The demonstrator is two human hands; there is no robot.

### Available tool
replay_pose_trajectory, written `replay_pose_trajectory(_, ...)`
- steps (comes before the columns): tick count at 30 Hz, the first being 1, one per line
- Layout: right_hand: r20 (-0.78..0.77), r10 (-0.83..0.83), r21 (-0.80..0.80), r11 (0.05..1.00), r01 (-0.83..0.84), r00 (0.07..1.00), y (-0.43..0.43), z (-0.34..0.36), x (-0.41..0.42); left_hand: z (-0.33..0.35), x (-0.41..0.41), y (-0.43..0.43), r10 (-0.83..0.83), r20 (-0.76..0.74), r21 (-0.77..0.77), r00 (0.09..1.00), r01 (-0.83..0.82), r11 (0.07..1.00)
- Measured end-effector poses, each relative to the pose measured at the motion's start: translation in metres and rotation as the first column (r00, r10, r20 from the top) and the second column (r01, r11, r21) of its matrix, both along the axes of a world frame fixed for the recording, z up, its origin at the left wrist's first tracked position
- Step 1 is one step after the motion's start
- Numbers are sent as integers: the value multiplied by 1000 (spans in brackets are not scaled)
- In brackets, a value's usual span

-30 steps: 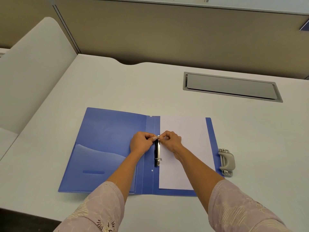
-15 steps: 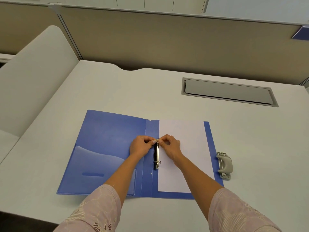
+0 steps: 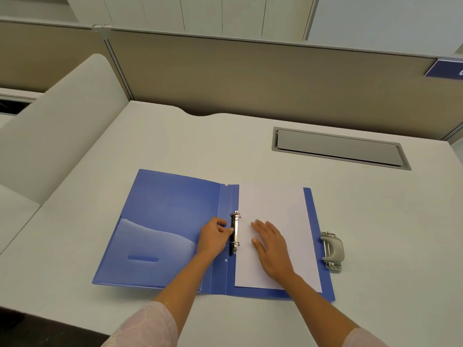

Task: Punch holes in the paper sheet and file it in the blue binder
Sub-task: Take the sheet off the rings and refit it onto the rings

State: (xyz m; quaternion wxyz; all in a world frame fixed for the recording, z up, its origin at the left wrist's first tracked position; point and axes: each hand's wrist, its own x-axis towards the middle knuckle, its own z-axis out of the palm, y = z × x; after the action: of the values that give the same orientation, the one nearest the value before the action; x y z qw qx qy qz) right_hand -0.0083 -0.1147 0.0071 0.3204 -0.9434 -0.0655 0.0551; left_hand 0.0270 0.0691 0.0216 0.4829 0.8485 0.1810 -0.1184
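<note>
Blue plastic spreads open flat on the pale desk [image 3: 350, 221] in front of me: the blue binder [image 3: 170, 209], its inside cover with a clear pocket to my left and its back cover to my right. The paper sheet [image 3: 275, 204] lies on that right half, its left edge against the spine, where the metal ring clip [image 3: 234, 232] runs lengthwise. Both rings look closed over the sheet's left margin, though the holes themselves are too small for me to make out.

My left hand [image 3: 213, 237] sits on the binder just left of the clip, fingers curled in, with the thumb and fingertips touching the side of the metal bar; it is a loose pinch against the clip rather than a grip around anything. My right hand [image 3: 271, 244] lies open and flat, palm down on the sheet, fingers spread and pointing away from me, just right of the clip and holding nothing. The clip stands between my two hands.

The grey hole punch [image 3: 332, 250] rests on the desk just beyond the binder's right edge, near my right forearm. Farther back on the right, a grey cable hatch [image 3: 338, 147] is set into the desk.
</note>
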Motion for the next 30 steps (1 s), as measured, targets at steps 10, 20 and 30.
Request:
replay_pose_trajectory(10, 28, 21, -363, 932, -9, 999, -21, -11, -31, 10, 9, -12, -126, -138, 189, 982, 151, 970)
replay_pose_trajectory(20, 29, 32, -385, 923, -18, 999, -21, -13, -30, 11, 15, -12, -119, -215, 186, 969, 161, 969)
replay_pose_trajectory(30, 19, 43, -386, 922, -33, 999, -21, -13, -28, 14, 17, -7, -153, -244, 149, 958, 193, 970)
